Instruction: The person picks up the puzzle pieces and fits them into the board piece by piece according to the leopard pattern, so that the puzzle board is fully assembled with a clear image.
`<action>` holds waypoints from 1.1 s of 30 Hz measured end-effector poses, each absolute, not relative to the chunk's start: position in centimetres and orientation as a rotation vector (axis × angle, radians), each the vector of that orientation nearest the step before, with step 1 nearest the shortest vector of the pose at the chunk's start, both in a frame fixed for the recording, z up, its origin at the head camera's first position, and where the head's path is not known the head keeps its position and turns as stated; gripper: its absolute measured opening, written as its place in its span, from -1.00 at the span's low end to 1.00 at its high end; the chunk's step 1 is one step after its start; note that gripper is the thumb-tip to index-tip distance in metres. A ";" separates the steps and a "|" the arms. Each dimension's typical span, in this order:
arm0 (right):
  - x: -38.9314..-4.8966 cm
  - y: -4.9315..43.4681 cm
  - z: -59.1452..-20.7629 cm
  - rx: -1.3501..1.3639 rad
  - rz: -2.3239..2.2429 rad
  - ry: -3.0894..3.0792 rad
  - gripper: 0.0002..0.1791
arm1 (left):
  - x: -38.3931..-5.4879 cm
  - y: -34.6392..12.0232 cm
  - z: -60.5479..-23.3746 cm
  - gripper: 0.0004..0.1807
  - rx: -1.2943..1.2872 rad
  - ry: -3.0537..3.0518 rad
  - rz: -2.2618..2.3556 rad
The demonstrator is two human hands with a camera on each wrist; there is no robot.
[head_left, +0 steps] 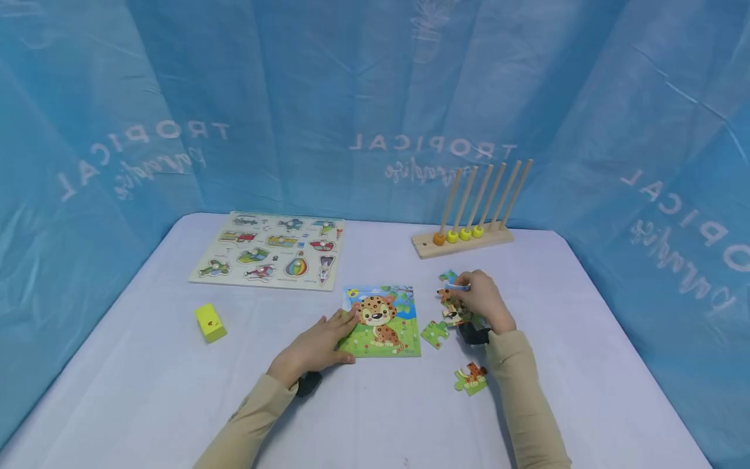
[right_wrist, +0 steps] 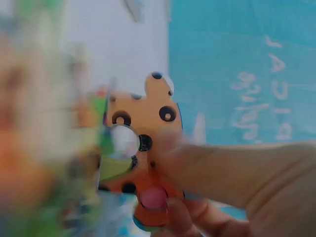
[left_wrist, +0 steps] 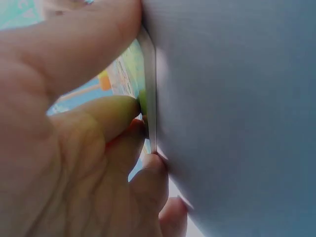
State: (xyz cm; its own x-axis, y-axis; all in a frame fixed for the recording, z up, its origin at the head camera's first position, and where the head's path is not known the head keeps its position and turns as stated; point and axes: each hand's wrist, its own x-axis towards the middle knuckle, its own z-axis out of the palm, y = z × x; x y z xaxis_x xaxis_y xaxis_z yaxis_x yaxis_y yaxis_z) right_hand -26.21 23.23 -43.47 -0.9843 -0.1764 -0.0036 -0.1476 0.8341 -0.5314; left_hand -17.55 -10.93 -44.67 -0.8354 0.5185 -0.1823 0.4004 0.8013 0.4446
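A square leopard picture puzzle board (head_left: 383, 332) lies flat in the middle of the table. My left hand (head_left: 319, 342) rests on its left side with fingers spread, the fingertips over the picture and the thumb near the lower corner. In the left wrist view those fingers (left_wrist: 116, 116) touch the board's edge (left_wrist: 152, 98). Between thumb and fingers, my right hand (head_left: 480, 299) pinches an orange, black-spotted jigsaw piece (right_wrist: 136, 106). Other pieces lie under and around that hand, with a green piece (head_left: 435, 333) beside the board and an orange-and-green piece (head_left: 471, 380) nearer me.
A vehicle peg puzzle (head_left: 269, 251) lies at the back left, with a yellow block (head_left: 209, 322) in front of it. At the back right stands a wooden peg rack (head_left: 463, 241) with orange and yellow beads. Blue curtains (head_left: 375, 98) hang around the table.
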 end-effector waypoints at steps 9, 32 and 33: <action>-25.8 16.7 -42.8 -0.505 -1.114 2.559 -0.87 | -17.5 -10.9 -45.2 -0.13 0.683 2.678 0.608; -27.5 10.2 -46.4 -0.417 -0.889 2.901 -0.79 | -16.4 -9.5 -45.0 -0.13 0.766 2.760 0.577; -27.5 10.2 -46.3 -0.429 -0.882 2.904 -0.80 | -16.4 -9.6 -45.0 -0.13 0.766 2.758 0.583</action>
